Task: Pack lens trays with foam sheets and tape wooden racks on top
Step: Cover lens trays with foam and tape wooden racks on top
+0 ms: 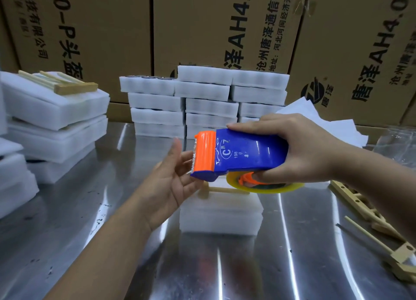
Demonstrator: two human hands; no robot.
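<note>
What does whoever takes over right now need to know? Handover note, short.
Right hand: grips the blue tape dispenser, held above the foam pack.
Left hand: open, fingers at the dispenser's orange blade end.
Wooden rack lies on the pack; no tape visible on it.
Done: finished packs stacked left.
Left: tape this rack; loose racks right, tray stacks behind.

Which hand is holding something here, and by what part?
The right hand grips the blue tape dispenser around its rear body. The left hand is open, fingers at the orange cutter end, gripping nothing.
</note>
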